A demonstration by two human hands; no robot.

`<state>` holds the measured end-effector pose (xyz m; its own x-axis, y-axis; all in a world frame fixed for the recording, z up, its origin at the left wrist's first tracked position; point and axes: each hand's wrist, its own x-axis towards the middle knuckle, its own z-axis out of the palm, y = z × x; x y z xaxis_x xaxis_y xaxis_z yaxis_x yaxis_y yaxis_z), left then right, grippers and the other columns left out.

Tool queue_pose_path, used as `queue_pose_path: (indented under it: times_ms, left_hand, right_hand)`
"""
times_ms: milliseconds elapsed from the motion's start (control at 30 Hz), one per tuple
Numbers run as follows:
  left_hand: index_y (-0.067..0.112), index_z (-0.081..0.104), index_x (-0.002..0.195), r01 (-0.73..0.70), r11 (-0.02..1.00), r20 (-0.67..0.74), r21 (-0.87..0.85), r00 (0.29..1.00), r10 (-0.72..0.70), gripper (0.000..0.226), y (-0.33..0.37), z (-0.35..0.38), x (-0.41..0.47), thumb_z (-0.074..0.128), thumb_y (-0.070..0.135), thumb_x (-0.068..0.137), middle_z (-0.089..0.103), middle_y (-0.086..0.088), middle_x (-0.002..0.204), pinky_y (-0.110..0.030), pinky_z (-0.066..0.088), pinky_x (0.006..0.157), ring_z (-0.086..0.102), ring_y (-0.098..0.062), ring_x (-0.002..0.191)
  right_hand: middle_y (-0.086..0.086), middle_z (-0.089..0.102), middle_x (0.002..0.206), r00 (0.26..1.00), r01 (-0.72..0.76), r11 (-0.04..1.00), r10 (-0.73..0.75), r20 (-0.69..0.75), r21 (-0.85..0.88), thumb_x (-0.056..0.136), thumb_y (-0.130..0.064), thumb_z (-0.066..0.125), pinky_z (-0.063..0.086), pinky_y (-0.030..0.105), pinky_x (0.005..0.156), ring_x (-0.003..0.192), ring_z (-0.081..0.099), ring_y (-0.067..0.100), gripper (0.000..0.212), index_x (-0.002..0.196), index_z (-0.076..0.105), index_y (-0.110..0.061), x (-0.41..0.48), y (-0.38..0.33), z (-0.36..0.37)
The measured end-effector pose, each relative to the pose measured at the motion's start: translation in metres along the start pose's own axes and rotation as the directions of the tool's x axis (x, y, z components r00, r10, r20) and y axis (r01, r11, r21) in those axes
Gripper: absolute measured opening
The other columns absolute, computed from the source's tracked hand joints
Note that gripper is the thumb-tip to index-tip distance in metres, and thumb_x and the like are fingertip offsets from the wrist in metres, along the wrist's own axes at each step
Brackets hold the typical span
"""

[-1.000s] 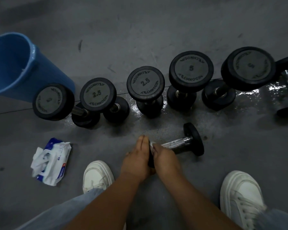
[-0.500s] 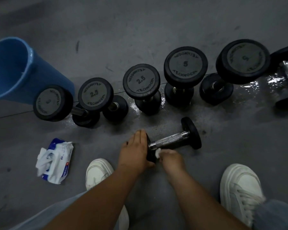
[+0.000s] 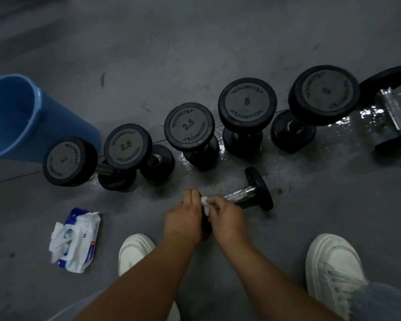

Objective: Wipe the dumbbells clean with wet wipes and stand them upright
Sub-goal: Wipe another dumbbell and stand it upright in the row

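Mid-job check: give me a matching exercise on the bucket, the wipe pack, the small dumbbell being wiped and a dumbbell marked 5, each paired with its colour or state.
Things:
1. bucket
2. wipe pack
3. small dumbbell
4. dumbbell marked 5

Colour or state:
A. standing upright
B. white and blue, crumpled
C. lying on its side
D. plain blue, at the far left

Pairs: 1-D, 2-B, 3-C, 4-A
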<state>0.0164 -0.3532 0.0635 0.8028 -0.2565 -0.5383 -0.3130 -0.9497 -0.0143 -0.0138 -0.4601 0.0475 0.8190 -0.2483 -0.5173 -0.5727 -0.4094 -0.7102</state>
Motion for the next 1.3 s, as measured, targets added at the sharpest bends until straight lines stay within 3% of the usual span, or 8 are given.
queue_pose_path:
  times_ms: [133,300,433,600,800,933,1100,1300]
  left_hand:
    - [0.016,0.016,0.149,0.004,0.997,-0.02,-0.078,1.0,-0.006,0.087,-0.002,0.011,-0.001,0.066,0.042,0.084,0.022,-0.002,0.154,-0.034,0.05,0.071,0.065,-0.022,0.1]
    - [0.017,0.015,0.148,0.011,0.989,0.002,-0.15,1.0,-0.01,0.098,-0.005,0.016,0.0,0.073,0.046,0.075,0.018,-0.001,0.156,-0.034,0.046,0.068,0.067,-0.027,0.096]
    - [0.014,0.013,0.149,0.007,0.987,0.002,-0.162,1.0,-0.006,0.103,-0.004,0.017,-0.002,0.076,0.041,0.073,0.016,-0.003,0.156,-0.033,0.043,0.066,0.066,-0.027,0.099]
    - [0.016,0.016,0.147,-0.003,0.982,0.002,-0.188,1.0,0.003,0.104,-0.005,0.016,-0.002,0.079,0.043,0.068,0.018,-0.002,0.155,-0.036,0.051,0.073,0.066,-0.028,0.099]
    - [0.015,0.015,0.148,-0.012,0.974,-0.023,-0.224,1.0,0.007,0.092,-0.005,0.025,-0.004,0.072,0.041,0.08,0.011,-0.005,0.159,-0.033,0.043,0.065,0.066,-0.03,0.098]
    - [0.015,0.012,0.15,-0.02,0.983,-0.046,-0.185,0.999,0.012,0.089,-0.007,0.026,-0.001,0.067,0.041,0.085,0.006,-0.003,0.163,-0.034,0.047,0.067,0.067,-0.027,0.098]
    - [0.016,0.014,0.15,-0.007,0.979,-0.041,-0.205,0.999,-0.002,0.079,-0.006,0.026,-0.002,0.06,0.038,0.09,0.008,-0.002,0.162,-0.034,0.047,0.07,0.066,-0.029,0.101]
    - [0.016,0.013,0.15,-0.012,0.98,-0.031,-0.199,1.0,0.006,0.091,-0.006,0.023,-0.001,0.068,0.04,0.082,0.01,-0.002,0.161,-0.037,0.05,0.073,0.066,-0.029,0.101]
  right_hand:
    - [0.004,0.067,0.111,0.995,0.098,0.995,-0.098,-0.03,-0.016,0.091,-0.011,0.052,0.036,0.015,0.091,0.106,0.059,0.017,0.026,0.108,0.071,-0.015,0.002,0.001,0.018]
    - [0.011,0.07,0.082,0.998,-0.059,0.987,0.06,0.002,-0.148,0.091,-0.023,0.054,0.035,0.026,0.06,0.077,0.065,0.025,0.025,0.077,0.067,-0.008,-0.008,0.01,0.012]
    - [0.015,0.068,0.071,0.97,-0.242,0.969,0.243,-0.009,0.042,0.09,-0.033,0.061,0.036,0.027,0.059,0.066,0.058,0.02,0.039,0.064,0.063,-0.003,0.011,0.001,0.011]
    - [0.004,0.051,0.051,0.824,-0.56,0.74,0.546,0.153,0.373,0.086,-0.017,0.063,0.041,0.028,0.045,0.045,0.046,0.017,0.03,0.058,0.054,-0.013,-0.001,0.025,0.028]
    - [-0.001,0.063,0.065,0.973,-0.114,0.955,0.163,-0.163,0.274,0.088,-0.02,0.063,0.043,0.021,0.058,0.058,0.056,0.005,0.017,0.073,0.059,-0.013,0.0,-0.002,0.02]
    - [0.009,0.066,0.088,1.0,-0.018,0.991,0.016,-0.019,-0.135,0.093,-0.019,0.053,0.038,0.027,0.069,0.082,0.061,0.023,0.016,0.085,0.064,-0.01,0.0,0.005,0.021]
    - [-0.002,0.059,0.092,0.998,0.067,0.997,-0.067,0.003,-0.038,0.09,-0.005,0.049,0.035,0.012,0.071,0.085,0.057,0.014,0.023,0.096,0.07,-0.01,-0.009,0.0,0.015]
    - [0.007,0.061,0.098,0.995,0.032,0.943,0.001,0.101,-0.332,0.09,-0.014,0.047,0.048,0.031,0.076,0.092,0.061,0.025,0.014,0.094,0.061,-0.016,-0.006,0.005,0.018]
